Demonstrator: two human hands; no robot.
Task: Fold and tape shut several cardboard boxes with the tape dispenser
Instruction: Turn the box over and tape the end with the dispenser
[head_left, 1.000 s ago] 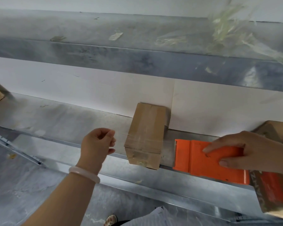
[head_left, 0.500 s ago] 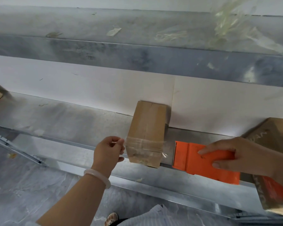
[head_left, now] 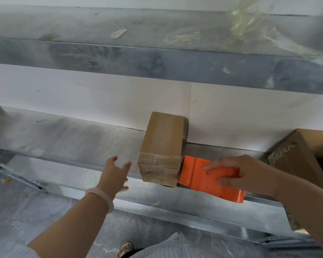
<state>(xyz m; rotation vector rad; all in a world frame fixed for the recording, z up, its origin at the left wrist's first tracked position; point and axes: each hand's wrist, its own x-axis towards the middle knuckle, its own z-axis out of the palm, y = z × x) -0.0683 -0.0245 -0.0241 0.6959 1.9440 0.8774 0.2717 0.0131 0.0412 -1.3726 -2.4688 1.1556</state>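
My right hand (head_left: 244, 174) grips the orange tape dispenser (head_left: 199, 175), with the fingers over its top and the thumb on the near side. Its front end is against the right face of the small cardboard box (head_left: 161, 146). The box stands on the metal shelf (head_left: 73, 138) with its back at the white wall panel (head_left: 82, 101) and its near end a little over the shelf edge. A band of clear tape (head_left: 158, 158) goes across its top near the front. My left hand (head_left: 116, 172) is open, the fingers spread, holding nothing, just beside the left face of the box. It seems not to touch the box.

To finish this band well, I think I should put the left palm flat on the left face, so the box does not slide when I tilt the dispenser to cut. After that I would rub the tape end down on the right face.

The shelf is smooth bare metal, probably slippery. A second metal shelf (head_left: 119, 60) above carries tape scraps (head_left: 250, 25). A larger cardboard box (head_left: 296, 157) stands at the right, and the grey floor (head_left: 26, 220) is below.
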